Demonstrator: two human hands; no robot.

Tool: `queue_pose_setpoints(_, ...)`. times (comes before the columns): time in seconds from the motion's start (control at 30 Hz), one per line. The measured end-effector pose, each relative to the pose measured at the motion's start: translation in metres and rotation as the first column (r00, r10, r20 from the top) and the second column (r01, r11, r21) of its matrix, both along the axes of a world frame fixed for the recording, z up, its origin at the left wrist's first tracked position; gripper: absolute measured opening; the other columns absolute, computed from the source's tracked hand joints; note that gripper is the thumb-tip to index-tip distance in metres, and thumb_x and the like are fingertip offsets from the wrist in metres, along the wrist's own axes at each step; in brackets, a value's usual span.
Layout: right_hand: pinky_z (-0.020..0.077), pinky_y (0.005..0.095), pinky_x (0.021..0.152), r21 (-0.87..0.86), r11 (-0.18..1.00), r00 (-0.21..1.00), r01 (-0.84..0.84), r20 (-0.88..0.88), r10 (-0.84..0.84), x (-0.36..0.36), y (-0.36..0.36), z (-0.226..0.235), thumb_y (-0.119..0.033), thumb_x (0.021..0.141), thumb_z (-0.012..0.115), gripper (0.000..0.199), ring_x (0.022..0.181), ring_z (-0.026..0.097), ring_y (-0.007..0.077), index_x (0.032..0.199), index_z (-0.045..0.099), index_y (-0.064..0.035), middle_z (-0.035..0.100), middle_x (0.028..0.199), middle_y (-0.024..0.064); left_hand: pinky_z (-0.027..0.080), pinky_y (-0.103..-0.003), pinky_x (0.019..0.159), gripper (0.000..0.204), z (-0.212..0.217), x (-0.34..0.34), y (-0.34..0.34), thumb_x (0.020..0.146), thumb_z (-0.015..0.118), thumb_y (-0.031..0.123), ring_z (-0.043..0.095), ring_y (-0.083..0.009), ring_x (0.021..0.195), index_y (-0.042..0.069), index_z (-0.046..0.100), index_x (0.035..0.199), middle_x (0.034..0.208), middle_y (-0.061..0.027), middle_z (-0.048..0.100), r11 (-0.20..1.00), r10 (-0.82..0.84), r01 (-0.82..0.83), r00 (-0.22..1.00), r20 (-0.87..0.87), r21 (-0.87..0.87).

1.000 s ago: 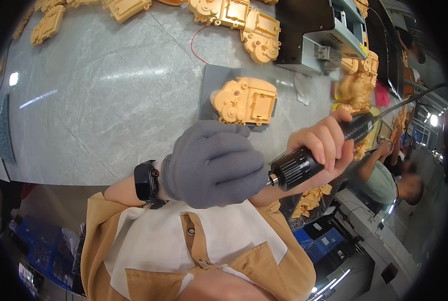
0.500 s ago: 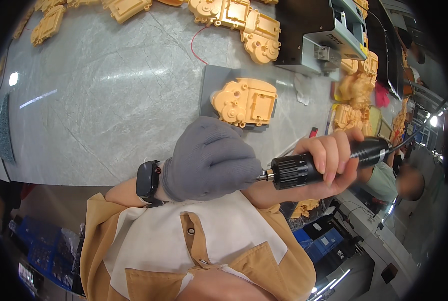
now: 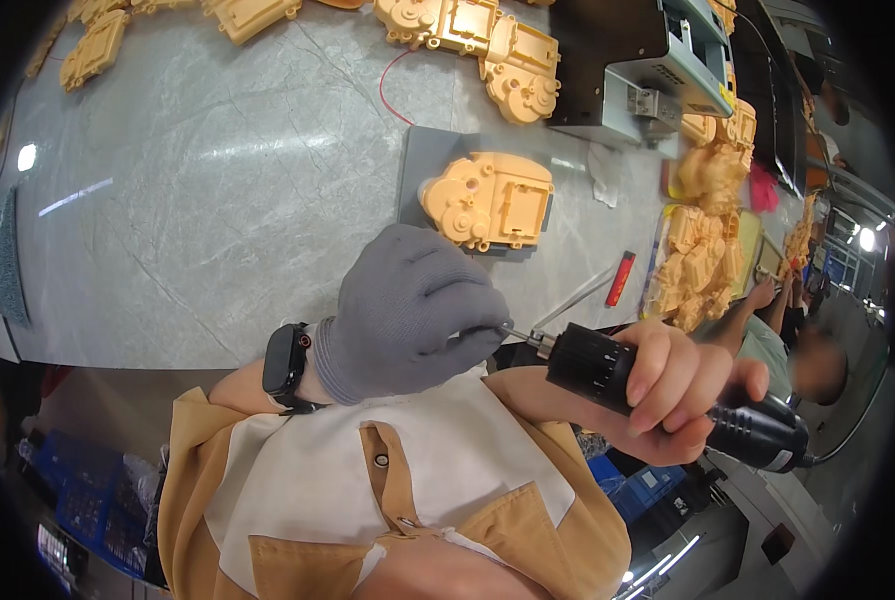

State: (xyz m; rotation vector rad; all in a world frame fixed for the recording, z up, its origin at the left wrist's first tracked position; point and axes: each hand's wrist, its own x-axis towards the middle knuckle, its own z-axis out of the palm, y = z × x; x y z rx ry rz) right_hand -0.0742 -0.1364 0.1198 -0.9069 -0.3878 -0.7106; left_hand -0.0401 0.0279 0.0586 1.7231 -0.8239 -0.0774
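Observation:
My right hand (image 3: 675, 392) is bare and grips a black electric screwdriver (image 3: 657, 390), held nearly level close to my chest with its bit pointing left. My left hand (image 3: 407, 310), in a grey knit glove, pinches the metal bit tip (image 3: 512, 330) between its fingers. A black smartwatch (image 3: 285, 362) sits on my left wrist. Just beyond the hands, a yellow plastic housing (image 3: 487, 200) lies on a grey mat (image 3: 422, 160) on the marble-look table (image 3: 217, 200).
More yellow housings lie along the far edge (image 3: 467, 30) and in a pile at the right (image 3: 697, 250). A black and grey machine (image 3: 647, 60) stands at the back right. A red strip (image 3: 619, 278) lies by the pile. Another person's arm (image 3: 757, 320) reaches in from the right.
The screwdriver has swung from a steep upward tilt to nearly level and dropped lower. My gloved left hand has stayed at its tip.

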Motion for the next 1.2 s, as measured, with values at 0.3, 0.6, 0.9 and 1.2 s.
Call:
queue_pose_setpoints(0.3,0.0455,0.0258,0.047,-0.069,0.997,1.0,0.023,-0.017,-0.025,-0.0018,-0.0034,0.0017,-0.007,0.082,0.055,0.047,0.047,0.05,0.012,0.122,0.032,-0.0102,0.047,0.066,0.0031,0.038,-0.03,0.065,0.022,-0.0016,-0.0013,-0.0043,0.06,0.072,0.006,0.052,-0.0179,0.07,0.014,0.061,0.078,0.076,-0.0001,0.055,0.996,0.086,-0.087,0.996,-0.035,-0.021)
queue_pose_setpoints(0.6,0.0455,0.0269,0.047,-0.059,0.998,0.999,0.028,-0.022,-0.029,-0.0022,-0.0044,-0.0007,-0.007,0.083,0.054,0.046,0.048,0.05,0.0128,0.123,0.031,-0.0102,0.046,0.066,0.0031,0.038,-0.031,0.066,0.023,-0.0022,-0.0006,-0.0046,0.06,0.071,0.005,0.052,-0.0179,0.07,0.014,0.061,0.079,0.076,-0.0001,0.055,0.997,0.074,-0.073,0.997,-0.012,0.014)
queue_pose_setpoints(0.9,0.0453,0.0286,0.048,-0.092,0.996,0.997,0.01,-0.072,-0.017,-0.002,-0.0038,0.0024,-0.005,0.082,0.055,0.047,0.048,0.051,0.0145,0.123,0.032,-0.0111,0.047,0.064,0.0039,0.038,-0.031,0.066,0.022,-0.0054,-0.0014,-0.0068,0.061,0.071,0.007,0.052,-0.018,0.07,0.014,0.06,0.079,0.076,-0.0002,0.055,0.995,0.098,-0.098,0.995,-0.014,-0.008)
queue_pose_setpoints(1.2,0.0453,0.0306,0.049,-0.177,0.984,0.992,-0.029,-0.126,0.007,-0.0024,-0.0061,0.0022,-0.003,0.08,0.056,0.051,0.049,0.052,0.0177,0.123,0.03,-0.0113,0.047,0.063,0.0049,0.039,-0.031,0.065,0.021,-0.0095,-0.0023,-0.01,0.061,0.071,0.007,0.052,-0.0188,0.07,0.013,0.059,0.077,0.074,-0.0001,0.056,0.995,0.091,-0.092,0.995,0.033,0.042)
